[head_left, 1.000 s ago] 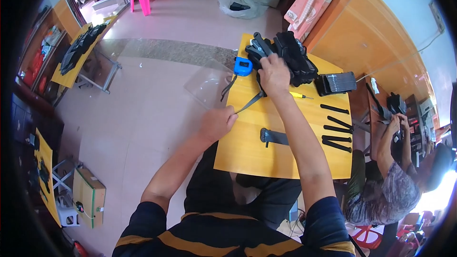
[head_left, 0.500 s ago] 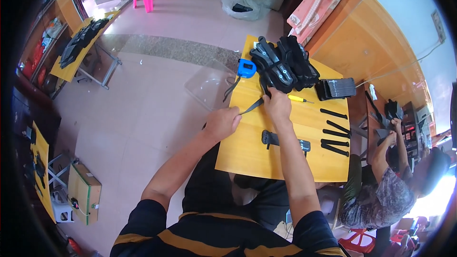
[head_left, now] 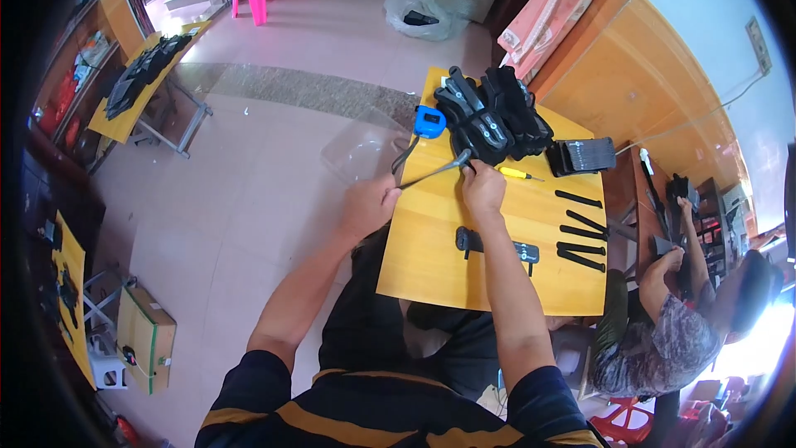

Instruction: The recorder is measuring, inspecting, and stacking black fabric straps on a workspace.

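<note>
A dark grey strap point(head_left: 433, 173) runs taut between my two hands above the yellow table. My left hand point(head_left: 371, 203), beyond the table's left edge, is closed on one end. My right hand point(head_left: 483, 188) pinches the strap's other end, where a rounded grey tip shows, just in front of a bound bundle of black straps point(head_left: 479, 120). Left of the bundle sits a blue tape measure point(head_left: 429, 121). A yellow-handled screwdriver point(head_left: 516, 172) lies right of my right hand. Nearer me, a black strap piece with grey plates point(head_left: 524, 252) lies partly under my right forearm.
Several short black strips point(head_left: 580, 225) lie along the right side of the yellow table point(head_left: 431, 270), with a stack of dark grey pieces point(head_left: 583, 156) behind them. A clear plastic bin point(head_left: 358, 153) stands left of the table. At the right, another person point(head_left: 663, 348) works at a brown desk.
My left hand has moved left and slightly away from me, drawing the strap out longer. The strap's grey tip now shows by my right hand, which stays near the bundle.
</note>
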The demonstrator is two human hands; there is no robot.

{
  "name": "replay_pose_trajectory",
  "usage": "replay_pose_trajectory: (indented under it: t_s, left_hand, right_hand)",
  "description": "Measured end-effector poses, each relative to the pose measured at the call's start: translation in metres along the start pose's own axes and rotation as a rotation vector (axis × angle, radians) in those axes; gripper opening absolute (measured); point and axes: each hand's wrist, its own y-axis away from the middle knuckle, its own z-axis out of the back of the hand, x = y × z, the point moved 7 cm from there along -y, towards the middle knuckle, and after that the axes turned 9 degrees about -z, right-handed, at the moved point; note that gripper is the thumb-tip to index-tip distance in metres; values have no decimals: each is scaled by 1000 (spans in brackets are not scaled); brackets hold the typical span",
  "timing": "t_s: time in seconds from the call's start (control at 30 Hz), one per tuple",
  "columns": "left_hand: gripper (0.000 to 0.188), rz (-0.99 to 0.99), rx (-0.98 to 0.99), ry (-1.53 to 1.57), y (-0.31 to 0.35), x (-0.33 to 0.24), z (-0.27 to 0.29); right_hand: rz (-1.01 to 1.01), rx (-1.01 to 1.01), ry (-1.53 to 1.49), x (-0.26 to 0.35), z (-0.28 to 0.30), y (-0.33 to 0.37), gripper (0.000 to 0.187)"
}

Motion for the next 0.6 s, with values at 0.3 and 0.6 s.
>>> replay_pose_trajectory:
  t_s: [0.3, 0.6]
  left_hand:
    - [18, -144, 113, -280, 32, -47, 104]
    - [20, -473, 118, -352, 48, -119, 114]
  right_hand:
    - [-75, 72, 5, -8, 7, 4, 27]
    - [-239, 408, -591, -18, 39, 106, 37]
